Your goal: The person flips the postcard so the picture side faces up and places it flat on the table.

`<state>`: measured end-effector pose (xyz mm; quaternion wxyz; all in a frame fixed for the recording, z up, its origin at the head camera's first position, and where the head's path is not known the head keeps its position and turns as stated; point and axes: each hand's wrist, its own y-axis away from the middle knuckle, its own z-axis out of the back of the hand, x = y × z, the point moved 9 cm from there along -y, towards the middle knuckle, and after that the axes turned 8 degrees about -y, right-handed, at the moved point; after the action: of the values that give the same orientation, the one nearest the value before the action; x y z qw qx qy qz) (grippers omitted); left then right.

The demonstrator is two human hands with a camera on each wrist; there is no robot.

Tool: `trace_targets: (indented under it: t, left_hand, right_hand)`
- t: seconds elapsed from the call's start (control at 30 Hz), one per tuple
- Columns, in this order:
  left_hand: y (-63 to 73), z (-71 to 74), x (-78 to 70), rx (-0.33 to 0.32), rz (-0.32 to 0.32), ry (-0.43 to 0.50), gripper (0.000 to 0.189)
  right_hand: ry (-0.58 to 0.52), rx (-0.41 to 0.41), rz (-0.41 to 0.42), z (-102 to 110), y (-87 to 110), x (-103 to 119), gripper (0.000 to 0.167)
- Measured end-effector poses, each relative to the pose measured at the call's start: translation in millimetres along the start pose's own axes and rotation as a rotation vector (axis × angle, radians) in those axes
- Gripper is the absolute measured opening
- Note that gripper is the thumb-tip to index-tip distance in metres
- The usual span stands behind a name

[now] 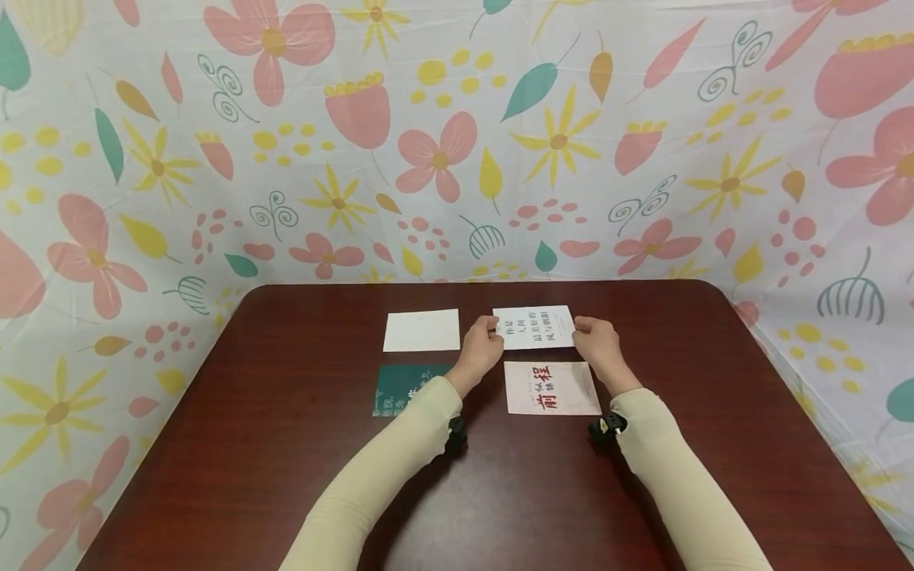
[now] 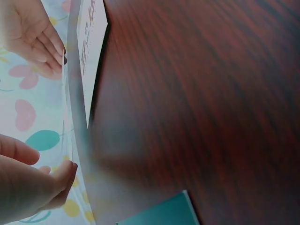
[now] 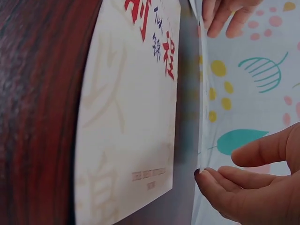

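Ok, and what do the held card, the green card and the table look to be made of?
Held card: probably paper, matte; it looks thin edge-on in the wrist views.
Green card: likely printed cardstock, with pale lettering; finish unclear.
Table: wood or wood-look laminate, semi-gloss; streaky grain and a soft reflection.

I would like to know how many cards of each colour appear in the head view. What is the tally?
White: 2, the nearly blank card and the card with dark characters
Green: 1, the card with pale characters
Cream: 1, the card with red characters
Total: 4
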<state>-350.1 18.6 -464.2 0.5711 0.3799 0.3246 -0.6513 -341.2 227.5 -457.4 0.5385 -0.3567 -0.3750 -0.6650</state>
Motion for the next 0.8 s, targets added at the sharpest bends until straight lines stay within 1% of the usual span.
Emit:
trace_targets:
  t: [0.07, 0.17, 0.3, 0.5, 0.8]
  left_hand:
    - [-1.0, -1.8, 1.7, 0.016, 0.005, 0.024, 0.042]
    - [-2.2, -4.9, 5.1, 0.048, 0.026, 0.077, 0.042]
    - [-4.3, -8.7, 9.1, 0.081, 0.056, 0.121, 0.044]
    - [-7.0, -14.2, 10.5, 0.115, 0.065, 0.137, 0.046]
    - [-5.2, -17.9, 8.4, 0.147, 0.067, 0.130, 0.048]
  right_hand:
    - [-0.004, 0.009, -0.011, 0.6, -1.0, -2.6, 0.048]
    - [-0.049, 0.028, -0.042, 0.1, -2.7, -7.3, 0.048]
    - [-0.102, 0.050, -0.073, -0.7, -5.6, -13.5, 0.048]
    - [-0.100, 0.066, -0.088, -1.2, -8.3, -17.1, 0.048]
    - [-0.094, 0.073, -0.096, -2.5, -7.6, -16.6, 0.048]
